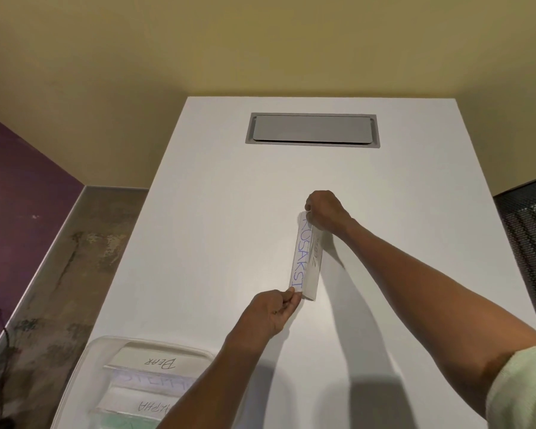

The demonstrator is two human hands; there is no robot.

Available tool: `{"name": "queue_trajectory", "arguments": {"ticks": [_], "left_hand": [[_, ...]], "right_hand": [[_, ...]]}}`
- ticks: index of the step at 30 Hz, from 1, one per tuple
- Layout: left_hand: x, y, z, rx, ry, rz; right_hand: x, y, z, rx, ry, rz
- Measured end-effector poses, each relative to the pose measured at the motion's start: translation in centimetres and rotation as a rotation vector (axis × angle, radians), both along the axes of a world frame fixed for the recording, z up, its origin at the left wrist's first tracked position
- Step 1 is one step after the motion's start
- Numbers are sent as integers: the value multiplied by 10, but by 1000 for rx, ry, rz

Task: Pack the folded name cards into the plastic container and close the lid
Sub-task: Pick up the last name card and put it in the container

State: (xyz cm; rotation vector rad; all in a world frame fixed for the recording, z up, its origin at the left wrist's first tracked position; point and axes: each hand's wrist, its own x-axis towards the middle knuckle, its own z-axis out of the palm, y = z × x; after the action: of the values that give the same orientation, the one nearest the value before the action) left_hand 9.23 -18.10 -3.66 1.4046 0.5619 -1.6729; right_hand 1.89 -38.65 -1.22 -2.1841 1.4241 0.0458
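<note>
Plastic container [84, 376] at near left — folded cards [155, 363] stacked inside. Left hand [270, 314] and right hand [324, 212] pinching opposite ends of name card [300, 252].

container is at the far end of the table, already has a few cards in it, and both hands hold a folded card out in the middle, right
Not quite. In the head view the container sits at the table's near left corner, not the far end. It does hold cards, and the left hand and right hand pinch the folded card mid-table.
</note>
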Motion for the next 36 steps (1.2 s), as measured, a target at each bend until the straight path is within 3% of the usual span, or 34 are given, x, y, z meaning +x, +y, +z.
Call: {"name": "queue_trajectory", "arguments": {"ticks": [10, 15, 18, 21, 26, 31, 36], "left_hand": [[11, -4, -2, -22, -263, -217], [27, -9, 17, -22, -567, -422], [30, -22, 33, -116, -832, -494], [30, -38, 48, -235, -953, -518], [29, -66, 55, -368, -1062, -593], [33, -93, 48, -503, -1400, -911], [32, -124, 38, -596, -1496, -1167]], "right_hand": [[-8, 6, -6, 4, -113, -40], [-21, 38, 5, -96, -247, -108], [-30, 69, 17, -92, -306, -297], [-37, 101, 24, 45, -263, -463], [-54, 143, 17, 296, -220, -540], [-59, 168, 10, 836, -468, -794], [-56, 176, 12, 1120, -532, -878]]}}
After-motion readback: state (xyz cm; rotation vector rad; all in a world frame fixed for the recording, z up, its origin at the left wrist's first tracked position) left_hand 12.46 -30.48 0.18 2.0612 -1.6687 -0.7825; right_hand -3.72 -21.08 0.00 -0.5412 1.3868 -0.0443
